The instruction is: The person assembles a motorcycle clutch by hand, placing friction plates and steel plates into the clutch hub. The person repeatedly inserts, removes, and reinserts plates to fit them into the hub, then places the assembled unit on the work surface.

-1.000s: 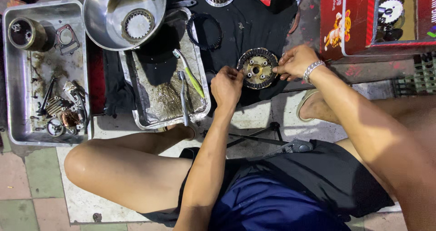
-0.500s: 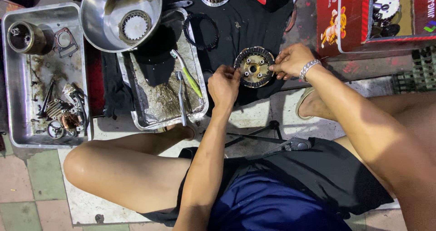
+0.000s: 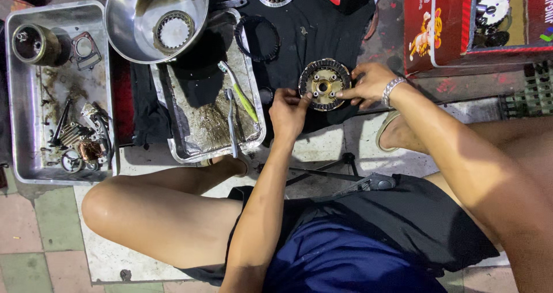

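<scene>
Both hands hold the round metal part (image 3: 324, 84) on the black cloth (image 3: 311, 28). The left hand (image 3: 288, 111) and right hand (image 3: 367, 84) pinch its edges. More parts wait in the trays (image 3: 17, 97).

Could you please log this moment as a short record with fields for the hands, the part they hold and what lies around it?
left hand: grips the near-left edge of the round clutch assembly
right hand: holds the assembly's right side; metal bracelet on the wrist
surface under part: black cloth
left of the part: greasy metal tray holding a green toothbrush
above that tray: steel bowl with a toothed ring inside
far left: second tray of small parts
top right: red box
</scene>
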